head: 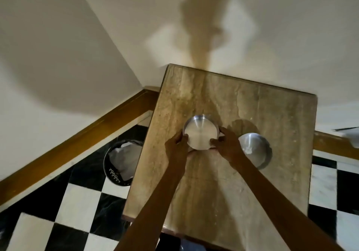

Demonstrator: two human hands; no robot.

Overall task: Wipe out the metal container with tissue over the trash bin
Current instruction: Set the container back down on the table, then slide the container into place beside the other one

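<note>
- Metal container (201,132): a shallow round steel dish, held over the middle of the stone-topped table (272,105). It tilts so its open, shiny interior faces the camera. Whether its far rim touches the tabletop cannot be told.
- Left hand (177,145): clamped on the dish's left rim, fingers curled around the edge and thumb on the near lip.
- Right hand (225,143): closed on the right rim, fingertips pressed to the inner edge. A pale scrap shows beneath this hand; it may be tissue, but that is unconfirmed.
- Second steel dish (255,149): rests on the table just right of the right hand, apart from the held dish.
- Trash bin (121,163): round, perforated, lined with a pale bag, standing on the checkered floor left of the table and partly under its left edge.
- Governing relation: the bin lies left of and lower than the held dish, on the left hand's side. In my judgement the dish must travel left past the table edge before wiping begins.
</note>
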